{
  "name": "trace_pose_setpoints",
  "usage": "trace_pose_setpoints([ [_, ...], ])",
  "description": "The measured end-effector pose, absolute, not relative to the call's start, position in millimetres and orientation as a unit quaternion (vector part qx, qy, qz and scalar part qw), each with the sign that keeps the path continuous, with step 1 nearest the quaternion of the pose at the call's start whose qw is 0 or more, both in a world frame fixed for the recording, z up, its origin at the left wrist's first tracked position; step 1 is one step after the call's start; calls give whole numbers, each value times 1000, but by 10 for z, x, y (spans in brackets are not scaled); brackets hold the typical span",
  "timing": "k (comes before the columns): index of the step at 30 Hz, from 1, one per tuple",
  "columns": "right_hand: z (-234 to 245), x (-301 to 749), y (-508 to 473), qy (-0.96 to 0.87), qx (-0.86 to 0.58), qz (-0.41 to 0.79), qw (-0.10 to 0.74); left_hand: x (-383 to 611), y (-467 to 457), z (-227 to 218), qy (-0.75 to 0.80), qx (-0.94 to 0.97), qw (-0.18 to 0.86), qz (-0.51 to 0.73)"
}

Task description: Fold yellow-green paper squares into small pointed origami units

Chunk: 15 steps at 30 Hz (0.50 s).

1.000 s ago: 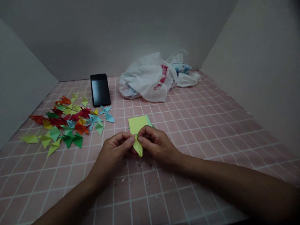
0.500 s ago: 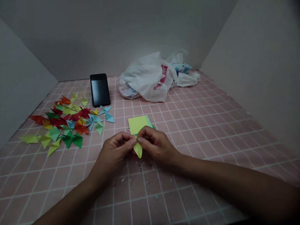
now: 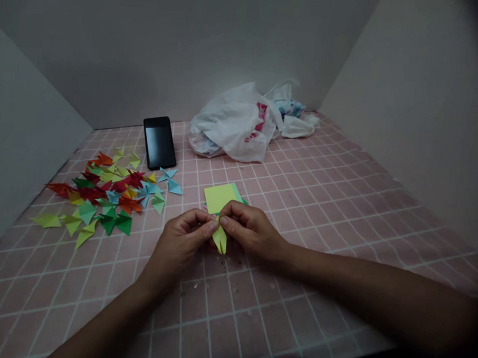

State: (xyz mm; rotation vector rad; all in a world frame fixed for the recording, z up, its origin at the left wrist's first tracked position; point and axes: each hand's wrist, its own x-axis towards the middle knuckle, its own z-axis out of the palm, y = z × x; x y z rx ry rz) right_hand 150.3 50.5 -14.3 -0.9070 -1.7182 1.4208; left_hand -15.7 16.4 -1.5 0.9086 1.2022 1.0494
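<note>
Between my two hands is a small folded yellow origami paper [image 3: 220, 240], its split narrow end pointing down toward me. My left hand [image 3: 191, 232] pinches its upper left side between thumb and fingers. On the other side, my right hand [image 3: 248, 227] grips the upper right edge in the same way. The fingertips hide the paper's far end. Just beyond the hands lies a stack of square paper sheets [image 3: 217, 196], yellow on top with green edges showing beneath.
Several folded paper cranes [image 3: 108, 221] in many colours are heaped at the left. A black phone [image 3: 159, 144] lies behind them. White plastic bags [image 3: 233, 123] sit against the back wall. The pink checked cloth [image 3: 325, 204] has small specks near my hands.
The yellow folded paper has tilted slightly, and its lower end now shows two points with a gap. Both hands keep their hold almost in place.
</note>
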Motion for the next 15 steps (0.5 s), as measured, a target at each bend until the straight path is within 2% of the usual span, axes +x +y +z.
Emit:
trace_pose_setpoints([
  [8,-170,1484,513,-573,-325,673,337,-206,172,-72,499,367,653,436],
  [15,-171,1473,505,-563,-331,677,340,-206,170,-77,499,359,653,443],
])
